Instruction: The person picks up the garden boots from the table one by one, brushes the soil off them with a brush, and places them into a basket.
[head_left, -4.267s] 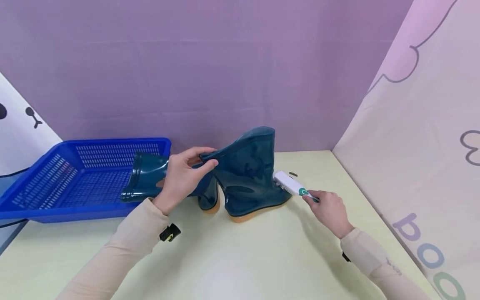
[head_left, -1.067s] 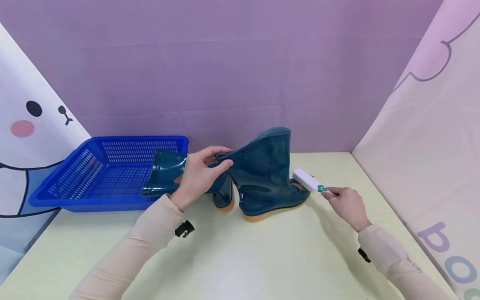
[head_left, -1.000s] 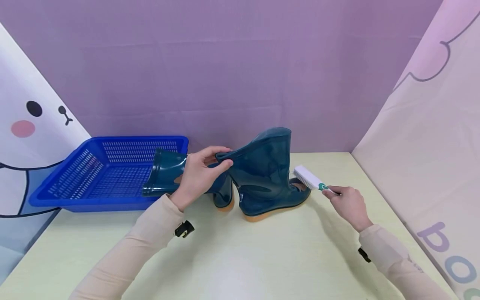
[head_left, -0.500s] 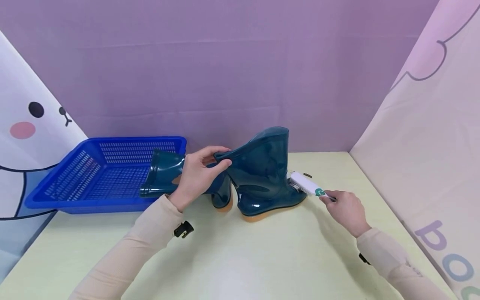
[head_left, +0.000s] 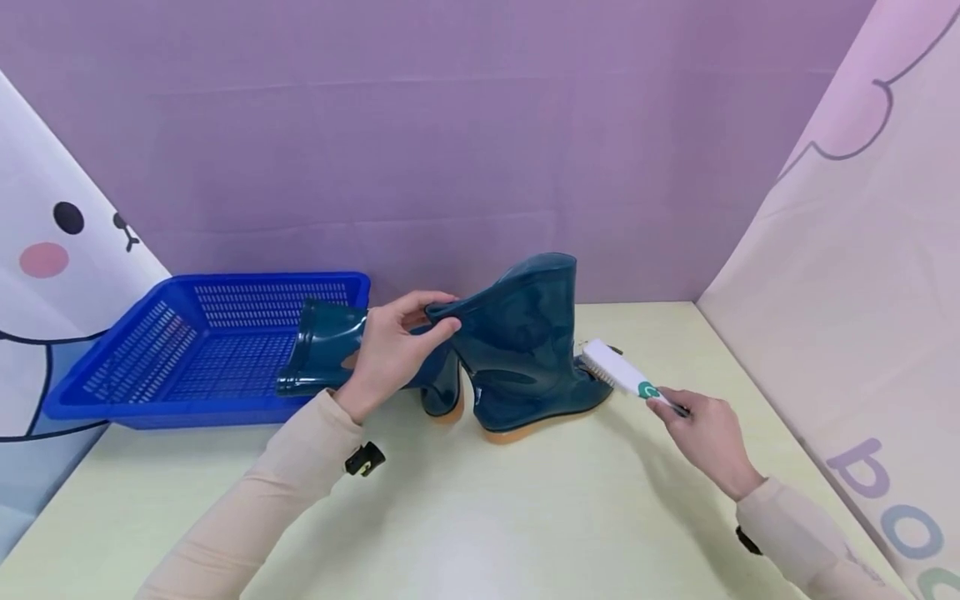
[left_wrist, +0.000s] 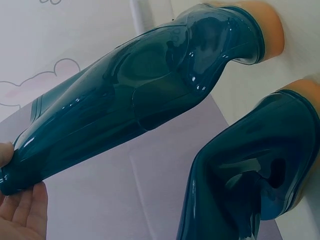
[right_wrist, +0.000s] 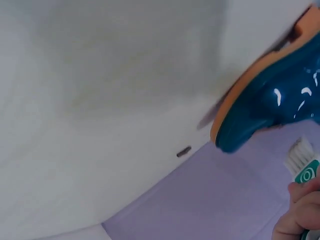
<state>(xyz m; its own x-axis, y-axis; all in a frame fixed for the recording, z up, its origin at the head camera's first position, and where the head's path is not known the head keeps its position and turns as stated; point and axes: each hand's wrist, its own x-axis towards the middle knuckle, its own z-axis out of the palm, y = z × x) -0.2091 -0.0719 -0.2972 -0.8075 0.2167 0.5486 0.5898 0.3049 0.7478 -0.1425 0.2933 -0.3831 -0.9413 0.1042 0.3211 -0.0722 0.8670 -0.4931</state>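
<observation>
Though glossy and rigid-looking at the foot, probably soft higher up: boot point(head_left: 525, 342) shaft moulded from thin dark teal rubber or PVC, already buckled and folded at the cuff where pinched. Stands upright on the pale surface point(head_left: 487, 517), tan sole down, toe to the right. Likely light for its bulk, springy, not fragile. Slick under dry fingers, judging by the sharp highlights, so best held as now: by the cuff rim, thumb one side and fingers the other, or by the stiffer heel and sole.

Left grip point(head_left: 390, 350) closed in a pinch on that cuff edge, steadying the boot; seen from the left wrist as a fingertip on the rim of the shaft point(left_wrist: 150, 95).

Right grip point(head_left: 705, 429) curled round the thin handle of the brush point(head_left: 611, 367): white plastic back, green round mark, short white bristles. Brush head down by the toe, touching or just off it; cannot tell which. Hard, light, easy to steer from the handle end.

Second boot point(head_left: 330, 354) on its side behind the left grip, same shiny teal, shaft lying over the rim of the basket point(head_left: 187, 350), sole towards the upright boot. Basket blue, rigid plastic, perforated floor and walls, shallow and rectangular. Small dark specks on the surface near the brush.
</observation>
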